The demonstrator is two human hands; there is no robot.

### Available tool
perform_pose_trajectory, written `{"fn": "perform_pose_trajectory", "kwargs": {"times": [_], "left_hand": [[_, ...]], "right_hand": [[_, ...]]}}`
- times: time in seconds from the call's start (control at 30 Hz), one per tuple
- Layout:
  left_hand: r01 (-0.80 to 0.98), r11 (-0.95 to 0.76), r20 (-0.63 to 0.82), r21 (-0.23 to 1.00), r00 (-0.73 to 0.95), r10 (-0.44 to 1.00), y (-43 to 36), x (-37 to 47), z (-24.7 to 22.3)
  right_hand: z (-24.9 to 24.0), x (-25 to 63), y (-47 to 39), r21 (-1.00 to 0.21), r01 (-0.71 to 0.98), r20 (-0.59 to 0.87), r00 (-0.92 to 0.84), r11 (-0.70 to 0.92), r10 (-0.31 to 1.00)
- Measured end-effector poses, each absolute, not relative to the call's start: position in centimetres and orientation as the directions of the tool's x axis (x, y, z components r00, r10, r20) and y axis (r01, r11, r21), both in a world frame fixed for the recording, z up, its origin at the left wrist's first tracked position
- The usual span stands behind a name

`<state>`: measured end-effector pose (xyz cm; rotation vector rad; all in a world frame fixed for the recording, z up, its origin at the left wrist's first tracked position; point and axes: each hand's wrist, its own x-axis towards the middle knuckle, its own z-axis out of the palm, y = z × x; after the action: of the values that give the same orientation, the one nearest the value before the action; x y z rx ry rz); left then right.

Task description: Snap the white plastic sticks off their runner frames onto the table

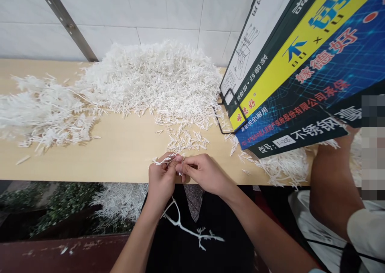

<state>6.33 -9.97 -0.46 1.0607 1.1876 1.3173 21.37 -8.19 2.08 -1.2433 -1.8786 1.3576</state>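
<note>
A white branched plastic stem [179, 224] hangs below my hands over the dark-clothed lap, its upper end running up into my left hand [162, 178]. The fingers of my left hand are closed on it, and a white twig tip [164, 160] sticks out above them. My right hand [203, 170] touches the left fingertips, its thumb and forefinger pinched together. What lies between those fingertips is too small to make out. Just beyond my hands, loose small white pieces [188, 140] are scattered on the wooden table [120, 152].
A big heap of white pieces [156, 80] lies by the tiled wall, with another pile [39, 108] at left. A large printed box [288, 88] stands at right. Behind it, another person's arm [331, 180] reaches in. White branches [120, 203] and greenery [66, 205] are below the table.
</note>
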Motion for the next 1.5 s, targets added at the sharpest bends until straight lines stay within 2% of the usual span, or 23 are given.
{"fn": "perform_pose_trajectory", "kwargs": {"times": [0.17,0.33,0.43,0.5,0.57,0.6,0.67,0.8,0.93,1.0,1.07,1.13,1.2,1.3,1.4,1.5], "left_hand": [[-0.203,0.118,-0.132,0.972,-0.054,0.990,-9.8,5.7,-0.4],[-0.199,0.066,-0.087,0.978,-0.095,0.992,-10.1,5.6,-0.9],[-0.218,0.022,-0.057,0.976,-0.155,0.986,-10.1,5.8,-1.3],[-0.279,-0.003,-0.073,0.960,-0.259,0.963,-9.8,5.8,-1.2],[-0.370,-0.086,-0.095,0.925,-0.444,0.891,-9.5,5.5,-0.5],[-0.407,-0.144,-0.103,0.902,-0.527,0.843,-9.5,5.3,0.1],[-0.442,-0.232,-0.091,0.866,-0.597,0.797,-9.8,4.8,1.6],[-0.632,-0.112,-0.145,0.767,-0.340,0.929,-11.9,4.0,4.2],[-0.872,-0.036,-0.153,0.488,-0.126,0.980,-13.4,3.3,3.9],[-0.932,-0.040,-0.116,0.361,-0.087,0.989,-13.7,3.2,3.0],[-0.960,-0.055,-0.085,0.273,-0.081,0.993,-14.0,3.2,2.0],[-0.968,-0.078,-0.071,0.237,-0.097,0.993,-14.2,3.4,1.5],[-0.962,-0.094,-0.080,0.255,-0.117,0.990,-14.5,3.5,1.3],[-0.950,-0.073,-0.108,0.302,-0.110,0.988,-14.8,3.6,1.3],[-0.950,-0.048,-0.122,0.309,-0.090,0.988,-15.1,3.4,1.2],[-0.945,-0.036,-0.145,0.324,-0.087,0.986,-15.6,3.0,0.5]], "right_hand": [[2.7,21.1,-8.7,-0.925,0.375,-0.118,-0.425,0.056,0.898],[1.9,20.9,-8.5,-0.953,0.293,-0.064,-0.444,0.077,0.894],[1.3,19.8,-9.4,-0.950,0.298,-0.024,-0.372,0.095,0.928],[1.5,18.9,-11.0,-0.907,0.387,0.062,-0.265,0.165,0.962],[2.3,18.1,-13.3,-0.804,0.506,0.252,-0.185,0.311,0.950],[2.8,18.0,-14.4,-0.741,0.537,0.361,-0.188,0.404,0.913],[3.8,18.1,-15.8,-0.667,0.541,0.467,-0.232,0.512,0.853],[4.2,19.5,-13.1,-0.617,0.647,0.400,-0.234,0.449,0.886],[3.6,20.0,-9.1,-0.495,0.827,0.281,-0.140,0.268,0.950],[3.6,19.7,-9.4,-0.557,0.797,0.275,-0.086,0.231,0.958],[3.7,19.1,-11.0,-0.706,0.662,0.248,-0.103,0.253,0.963],[3.5,18.4,-13.2,-0.857,0.459,0.162,-0.188,0.233,0.969],[2.8,17.7,-14.9,-0.954,0.267,0.060,-0.281,0.138,0.958],[1.4,17.2,-16.0,-0.993,0.118,0.000,-0.249,0.031,0.969],[0.8,17.5,-16.0,-0.994,0.107,0.017,-0.107,0.028,0.994],[1.4,18.1,-16.0,-0.994,0.101,0.038,-0.053,0.043,0.998]]}}
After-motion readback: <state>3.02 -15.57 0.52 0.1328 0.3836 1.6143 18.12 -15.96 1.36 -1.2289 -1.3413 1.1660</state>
